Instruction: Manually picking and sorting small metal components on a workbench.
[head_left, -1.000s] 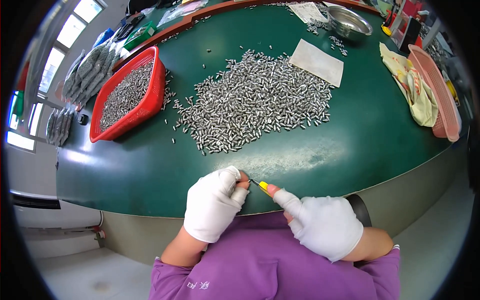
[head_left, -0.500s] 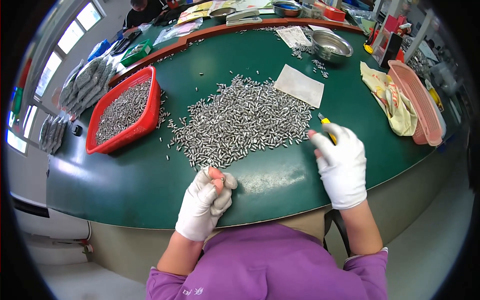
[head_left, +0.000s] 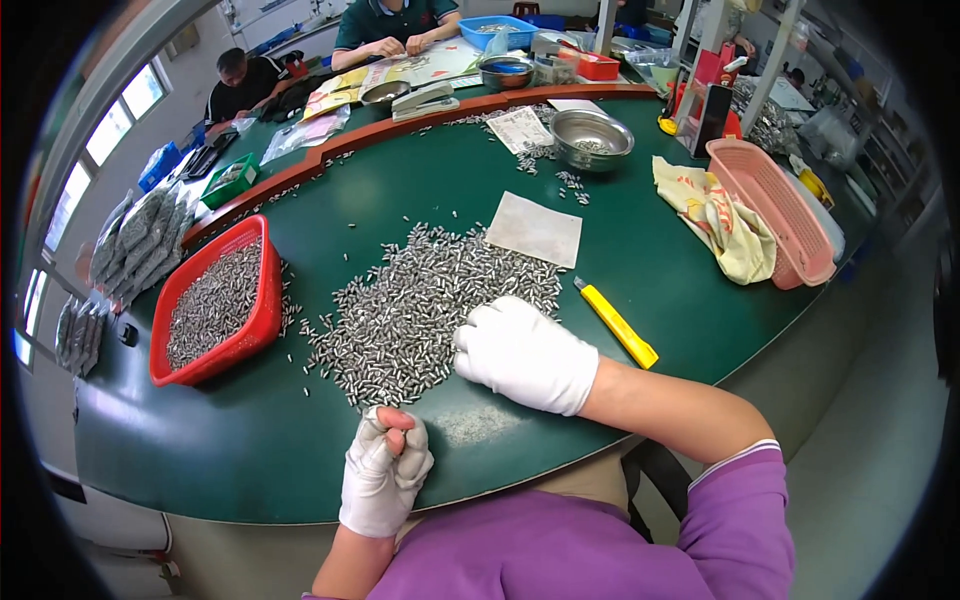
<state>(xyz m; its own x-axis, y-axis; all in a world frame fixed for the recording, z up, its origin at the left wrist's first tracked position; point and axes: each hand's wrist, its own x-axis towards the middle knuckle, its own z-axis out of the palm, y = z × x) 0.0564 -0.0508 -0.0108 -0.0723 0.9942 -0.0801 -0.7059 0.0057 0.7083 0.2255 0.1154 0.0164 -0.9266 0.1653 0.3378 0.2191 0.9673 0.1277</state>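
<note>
A broad heap of small silvery metal pins [head_left: 400, 310] lies on the green tabletop in front of me. My left hand [head_left: 385, 470], in a white glove with bare thumb and fingertip showing, is closed in a pinch just below the heap's near edge. What sits between its fingertips is too small to make out. My right hand [head_left: 525, 355], also white-gloved, rests knuckles up at the heap's lower right edge. Its fingers curl under and their tips are hidden. A yellow utility knife [head_left: 618, 325] lies apart from it, on the right.
A red plastic basket [head_left: 262, 300] of pins stands left. A pale card [head_left: 535, 230] touches the heap's far edge. Farther back is a steel bowl [head_left: 592, 140]. To the right are a yellow cloth [head_left: 715, 215] and pink basket [head_left: 775, 215]. Other people sit beyond the wooden rim [head_left: 400, 115].
My right hand has moved left from beside the utility knife to the heap, leaving the knife in full view. My left hand keeps its pinch. The view has tilted up and shifted right.
</note>
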